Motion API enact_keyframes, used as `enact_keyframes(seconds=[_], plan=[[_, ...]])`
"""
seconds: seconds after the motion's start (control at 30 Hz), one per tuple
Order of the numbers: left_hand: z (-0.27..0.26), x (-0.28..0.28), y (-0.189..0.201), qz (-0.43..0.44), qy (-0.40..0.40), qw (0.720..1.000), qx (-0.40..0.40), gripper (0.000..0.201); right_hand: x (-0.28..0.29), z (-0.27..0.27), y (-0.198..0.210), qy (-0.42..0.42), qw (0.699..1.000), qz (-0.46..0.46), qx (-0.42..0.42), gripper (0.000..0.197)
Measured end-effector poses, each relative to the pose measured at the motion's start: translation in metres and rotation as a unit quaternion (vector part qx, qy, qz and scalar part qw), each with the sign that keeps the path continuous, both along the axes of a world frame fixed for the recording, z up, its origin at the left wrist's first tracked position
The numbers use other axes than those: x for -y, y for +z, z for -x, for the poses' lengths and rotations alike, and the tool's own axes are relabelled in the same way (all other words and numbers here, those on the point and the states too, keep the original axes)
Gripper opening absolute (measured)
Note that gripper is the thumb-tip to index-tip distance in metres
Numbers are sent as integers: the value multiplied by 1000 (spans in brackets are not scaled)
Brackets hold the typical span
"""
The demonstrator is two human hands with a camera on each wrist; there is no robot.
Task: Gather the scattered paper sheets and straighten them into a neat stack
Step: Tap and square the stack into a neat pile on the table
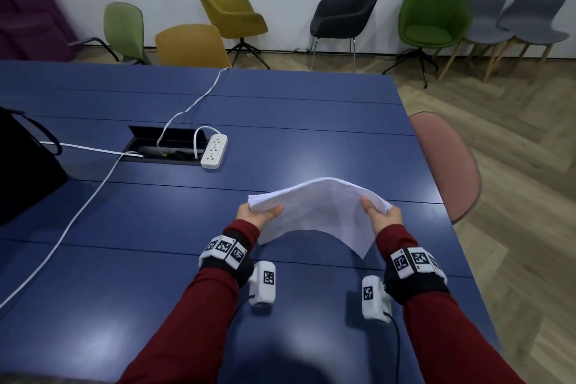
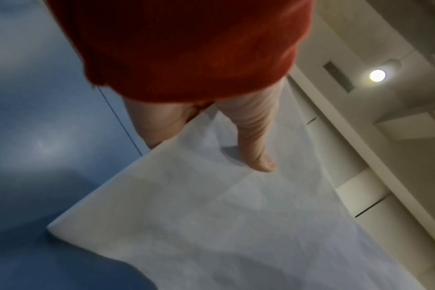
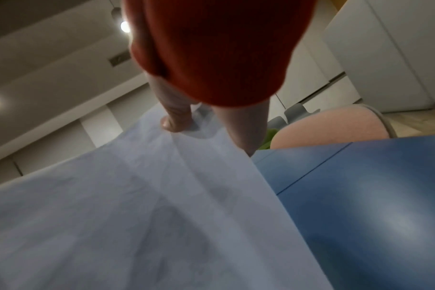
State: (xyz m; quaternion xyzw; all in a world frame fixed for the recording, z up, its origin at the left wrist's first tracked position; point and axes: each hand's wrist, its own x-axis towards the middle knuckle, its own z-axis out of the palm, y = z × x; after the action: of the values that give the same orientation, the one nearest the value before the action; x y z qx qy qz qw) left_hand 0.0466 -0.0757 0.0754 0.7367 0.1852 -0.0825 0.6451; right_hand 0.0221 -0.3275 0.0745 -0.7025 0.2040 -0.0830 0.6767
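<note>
One white paper stack (image 1: 318, 212), bowed upward in an arch, hangs above the near right of the blue table (image 1: 156, 259). Two hands: left hand (image 1: 257, 215) and right hand (image 1: 381, 218) each pinch an end, thumbs on top.

A white power strip (image 1: 214, 151) lies on the blue table (image 1: 305, 109), up and left of the grip, beside an open cable hatch (image 1: 165, 146). White cables (image 1: 84, 206) trail left. A black bag (image 1: 25, 168) sits far left. A pink chair (image 1: 448, 165) stands right; more chairs (image 1: 433, 14) line the far wall.
</note>
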Motion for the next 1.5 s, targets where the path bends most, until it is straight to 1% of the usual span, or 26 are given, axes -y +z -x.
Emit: enact_keyframes(seconds=[0.07, 0.13, 0.2, 0.23, 0.27, 0.3, 0.37, 0.47, 0.53, 0.6, 0.7, 0.77, 0.8, 0.87, 0.9, 0.93, 0.97, 1.0, 1.07, 1.17, 1.23, 1.3, 1.33, 1.4, 1.47, 1.5], plan=[[-1, 2, 0, -21, 9, 1000, -4, 39, -3, 2, 3, -25, 1000, 13, 1, 6], [-4, 4, 3, -20, 30, 999, 14, 35, -2, 3, 7, -37, 999, 24, 11, 1], [-8, 5, 12, -18, 40, 998, 47, 25, 1, 1, 14, -49, 998, 26, 34, 13], [-9, 6, 15, -14, 34, 997, 62, 24, 2, 0, 17, -53, 997, 24, 41, 18], [-10, 6, 16, -11, 26, 997, 71, 26, 3, 0, 17, -51, 998, 19, 42, 19], [-11, 4, 14, -14, 20, 997, 67, 29, 2, 1, 15, -46, 998, 15, 37, 15], [-10, 0, 10, -31, 12, 999, 28, 36, 0, 6, 4, -36, 999, 12, -4, 7], [-12, -6, 2, -41, 26, 998, -33, 41, 2, 12, -11, -22, 998, 10, -64, 13], [-13, -5, 8, -54, 25, 998, -30, 40, 5, 9, -7, -10, 998, 14, -56, 19], [-13, 0, 14, -61, 20, 998, -8, 36, 13, 7, 0, -5, 999, 36, -39, 24], [-16, 3, 29, -104, 9, 994, 38, 31, 26, 1, 10, 30, 994, 103, 5, 17], [-21, 1, 38, -146, -8, 987, 72, 25, 32, -5, 12, 55, 982, 183, -8, 12], [-24, 1, 44, -174, -22, 981, 83, 23, 32, -9, 13, 72, 970, 231, -29, 12], [-25, 7, 61, -240, -76, 963, 99, 23, 23, -13, 18, 127, 939, 312, -62, 22], [-25, 13, 70, -274, -110, 949, 109, 24, 15, -15, 21, 153, 930, 329, -57, 23], [-24, 18, 79, -307, -142, 933, 123, 22, 5, -16, 26, 166, 929, 328, -42, 21], [-23, 23, 88, -327, -166, 920, 135, 20, -2, -18, 28, 170, 934, 313, -13, 20], [-22, 25, 94, -334, -180, 914, 146, 18, -8, -18, 30, 162, 941, 298, 8, 20], [-25, 18, 100, -315, -171, 919, 165, 25, -13, -20, 33, 137, 954, 267, 30, 15], [-32, -11, 104, -271, -108, 940, 179, 49, -8, -21, 34, 101, 981, 155, 57, 12], [-36, -29, 111, -197, -44, 959, 201, 62, -4, -18, 38, 101, 987, 99, 77, 14], [-37, -39, 119, -90, 6, 967, 237, 62, -4, -17, 42, 96, 988, 75, 98, 16], [-37, -42, 123, -37, 17, 967, 251, 60, -5, -17, 43, 92, 987, 66, 113, 16], [-35, -44, 124, 44, 10, 963, 265, 55, -8, -13, 46, 84, 987, 43, 126, 13], [-30, -41, 117, 82, -47, 958, 269, 50, -7, -11, 40, 81, 990, 10, 115, 15], [-28, -37, 110, 85, -82, 958, 260, 47, -7, -9, 33, 84, 991, -8, 102, 15]])
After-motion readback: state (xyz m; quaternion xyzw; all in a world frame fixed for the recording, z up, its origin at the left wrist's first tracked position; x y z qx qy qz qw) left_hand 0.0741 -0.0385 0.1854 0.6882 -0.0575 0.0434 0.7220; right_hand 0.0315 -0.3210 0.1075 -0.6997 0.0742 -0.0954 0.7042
